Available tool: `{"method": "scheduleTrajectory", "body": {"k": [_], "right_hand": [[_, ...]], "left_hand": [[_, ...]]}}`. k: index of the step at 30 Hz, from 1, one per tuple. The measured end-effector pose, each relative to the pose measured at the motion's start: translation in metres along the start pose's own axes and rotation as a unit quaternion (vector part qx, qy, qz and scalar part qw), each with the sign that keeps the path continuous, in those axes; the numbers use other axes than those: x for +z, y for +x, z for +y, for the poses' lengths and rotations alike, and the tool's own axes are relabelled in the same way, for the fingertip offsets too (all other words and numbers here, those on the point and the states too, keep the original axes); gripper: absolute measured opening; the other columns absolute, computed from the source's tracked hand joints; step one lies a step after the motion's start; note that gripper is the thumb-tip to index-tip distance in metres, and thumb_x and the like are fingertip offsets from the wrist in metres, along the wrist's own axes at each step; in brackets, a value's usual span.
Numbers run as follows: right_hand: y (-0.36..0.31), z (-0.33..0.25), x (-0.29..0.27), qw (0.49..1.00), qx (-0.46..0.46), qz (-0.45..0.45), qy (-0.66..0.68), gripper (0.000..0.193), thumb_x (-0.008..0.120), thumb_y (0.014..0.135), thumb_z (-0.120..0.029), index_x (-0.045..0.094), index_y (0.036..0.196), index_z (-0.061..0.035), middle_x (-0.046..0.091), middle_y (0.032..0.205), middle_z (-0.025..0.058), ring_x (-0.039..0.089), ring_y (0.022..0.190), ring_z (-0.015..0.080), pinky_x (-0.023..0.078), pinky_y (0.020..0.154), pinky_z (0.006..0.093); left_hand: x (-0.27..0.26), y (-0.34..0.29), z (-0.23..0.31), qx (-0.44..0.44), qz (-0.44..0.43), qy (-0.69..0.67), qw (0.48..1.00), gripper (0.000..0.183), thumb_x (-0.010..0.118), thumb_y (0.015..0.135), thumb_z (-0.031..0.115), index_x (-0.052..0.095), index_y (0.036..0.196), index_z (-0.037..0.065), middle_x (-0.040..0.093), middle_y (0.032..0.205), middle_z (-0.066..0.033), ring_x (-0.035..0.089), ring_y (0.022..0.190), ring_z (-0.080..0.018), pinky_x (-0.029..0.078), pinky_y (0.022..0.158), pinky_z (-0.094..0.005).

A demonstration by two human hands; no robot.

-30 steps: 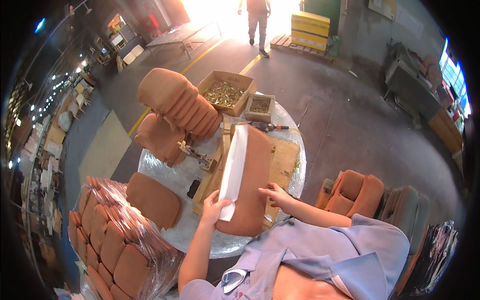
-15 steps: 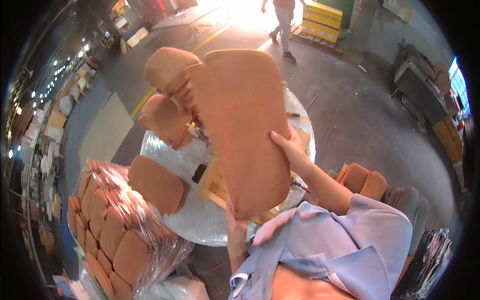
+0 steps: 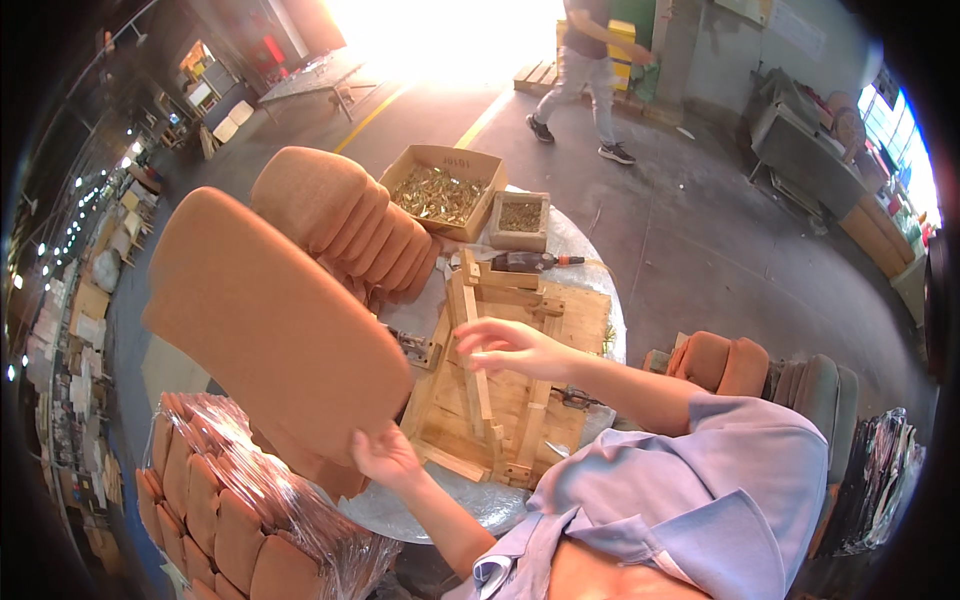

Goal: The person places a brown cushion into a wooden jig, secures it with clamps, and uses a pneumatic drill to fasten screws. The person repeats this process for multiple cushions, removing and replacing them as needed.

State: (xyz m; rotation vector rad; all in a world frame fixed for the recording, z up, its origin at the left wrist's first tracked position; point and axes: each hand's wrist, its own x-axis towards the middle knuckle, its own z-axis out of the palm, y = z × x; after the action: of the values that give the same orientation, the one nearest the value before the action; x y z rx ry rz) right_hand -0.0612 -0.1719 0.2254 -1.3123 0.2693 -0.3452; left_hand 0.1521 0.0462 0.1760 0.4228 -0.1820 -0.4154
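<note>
My left hand point(image 3: 388, 458) grips the lower edge of a long, brown, fabric-covered chair cushion point(image 3: 270, 330), which is tilted over the left side of the round table point(image 3: 470, 512). My right hand point(image 3: 510, 348) holds nothing; its fingers are apart above a wooden frame point(image 3: 470, 370). That frame is fixed on a plywood board point(image 3: 580, 320). Beyond it lies a dark power tool point(image 3: 522, 262) with an orange-tipped cable. Behind the held cushion rises a stack of brown cushions point(image 3: 330, 205), partly hidden.
A cardboard box point(image 3: 480, 165) of small metal pieces and a smaller wooden box point(image 3: 520, 215) stand at the table's far side. Plastic-wrapped cushions point(image 3: 215, 490) fill the near left. Another person point(image 3: 585, 75) walks beyond the table. More cushions point(image 3: 720, 362) lie to the right.
The cushion has swung left, uncovering the wooden frame and boxes. My right hand has let go of it, while my left keeps hold. The person beyond has moved, and the view has shifted.
</note>
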Motion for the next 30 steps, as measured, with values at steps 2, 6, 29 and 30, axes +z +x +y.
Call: {"method": "scheduleTrajectory", "body": {"k": [2, 6, 29, 30], "right_hand": [[-0.023, 0.047, -0.022, 0.989, 0.12, 0.078, 0.042, 0.051, 0.071, 0.108, -0.035, 0.057, 0.151, -0.0111, 0.069, 0.124, 0.0027, 0.067, 0.106, 0.0106, 0.057, 0.09, 0.0298], [-0.079, 0.17, -0.066, 0.945, 0.28, 0.168, 0.024, 0.052, 0.069, 0.108, -0.041, 0.058, 0.15, -0.0124, 0.069, 0.134, 0.0056, 0.071, 0.111, 0.0159, 0.058, 0.093, 0.0342], [-0.097, 0.226, -0.088, 0.903, 0.373, 0.21, 0.034, 0.034, 0.063, 0.11, -0.031, 0.066, 0.139, -0.0138, 0.075, 0.113, 0.0038, 0.073, 0.103, 0.0134, 0.06, 0.086, 0.0302], [-0.097, 0.229, -0.087, 0.904, 0.367, 0.217, 0.025, 0.031, 0.063, 0.109, -0.029, 0.068, 0.136, -0.0144, 0.076, 0.11, 0.0028, 0.073, 0.1, 0.0118, 0.059, 0.083, 0.0287]], "left_hand": [[0.01, 0.048, 0.005, 0.024, -0.012, 0.018, 0.999, 0.051, 0.063, 0.102, 0.008, 0.05, 0.148, -0.01, 0.063, 0.146, -0.0188, 0.063, 0.131, -0.0304, 0.055, 0.113, -0.0472], [-0.015, 0.156, 0.019, 0.036, -0.009, 0.125, 0.991, 0.056, 0.062, 0.105, 0.015, 0.045, 0.154, -0.01, 0.059, 0.15, -0.0196, 0.058, 0.138, -0.0329, 0.049, 0.121, -0.0477], [-0.079, 0.314, -0.117, -0.105, 0.114, 0.145, 0.977, 0.058, 0.066, 0.105, 0.021, 0.046, 0.152, -0.006, 0.056, 0.152, -0.0201, 0.055, 0.143, -0.033, 0.052, 0.121, -0.0439], [-0.086, 0.308, -0.116, -0.117, 0.098, 0.146, 0.977, 0.059, 0.066, 0.105, 0.023, 0.045, 0.153, -0.006, 0.055, 0.153, -0.0212, 0.055, 0.143, -0.0335, 0.052, 0.121, -0.0441]]}}
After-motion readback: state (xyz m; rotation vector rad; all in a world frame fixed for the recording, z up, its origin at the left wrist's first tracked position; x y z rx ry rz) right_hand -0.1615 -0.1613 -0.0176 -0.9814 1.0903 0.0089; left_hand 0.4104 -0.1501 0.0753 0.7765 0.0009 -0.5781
